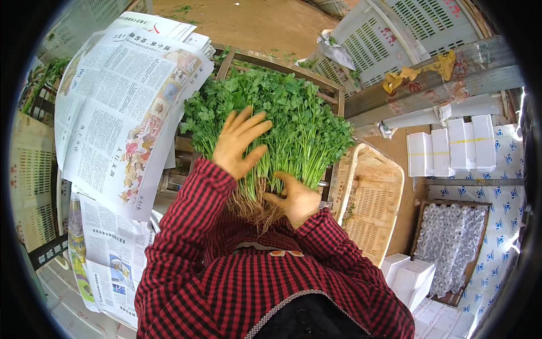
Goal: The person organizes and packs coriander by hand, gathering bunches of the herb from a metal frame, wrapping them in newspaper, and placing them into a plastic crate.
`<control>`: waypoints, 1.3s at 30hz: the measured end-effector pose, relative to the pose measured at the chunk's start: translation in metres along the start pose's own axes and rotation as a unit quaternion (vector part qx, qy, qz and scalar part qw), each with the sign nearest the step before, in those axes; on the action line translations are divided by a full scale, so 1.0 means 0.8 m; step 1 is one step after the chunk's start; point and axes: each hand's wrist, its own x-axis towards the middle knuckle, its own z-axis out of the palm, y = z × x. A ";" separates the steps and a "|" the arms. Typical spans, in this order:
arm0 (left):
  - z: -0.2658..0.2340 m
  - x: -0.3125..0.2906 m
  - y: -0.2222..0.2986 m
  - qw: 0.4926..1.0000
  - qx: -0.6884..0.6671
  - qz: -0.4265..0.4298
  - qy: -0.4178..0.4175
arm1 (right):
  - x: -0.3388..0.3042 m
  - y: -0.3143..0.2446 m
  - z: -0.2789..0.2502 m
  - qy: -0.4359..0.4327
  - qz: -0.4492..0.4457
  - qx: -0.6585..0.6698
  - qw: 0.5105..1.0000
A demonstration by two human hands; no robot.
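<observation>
A large heap of coriander [271, 104] lies before me, leaves at the far side and pale stems with brown roots toward my body. My left hand [240, 141] rests on the left side of the leaves and stems, its fingers spread and nothing gripped. Lower down, my right hand [298, 200] is curled at the stem bases just above the roots [257, 206], thumb and forefinger around some stems. Its other fingers are hidden. Beneath the heap is a brown metal-framed stand [336, 101], mostly covered by the greens.
Stacked newspaper sheets [113, 113] are at my left. A pale plastic crate [375, 209] stands right of the stand. Farther right are white foam boxes [420, 155] and a tray of clear plastic-wrapped items [451, 243]. Grey slotted crates [372, 48] and a metal beam [423, 85] lie beyond.
</observation>
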 end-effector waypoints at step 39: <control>0.043 -0.120 0.070 0.987 -0.146 0.072 0.011 | -0.008 0.021 0.026 0.065 0.116 0.191 0.973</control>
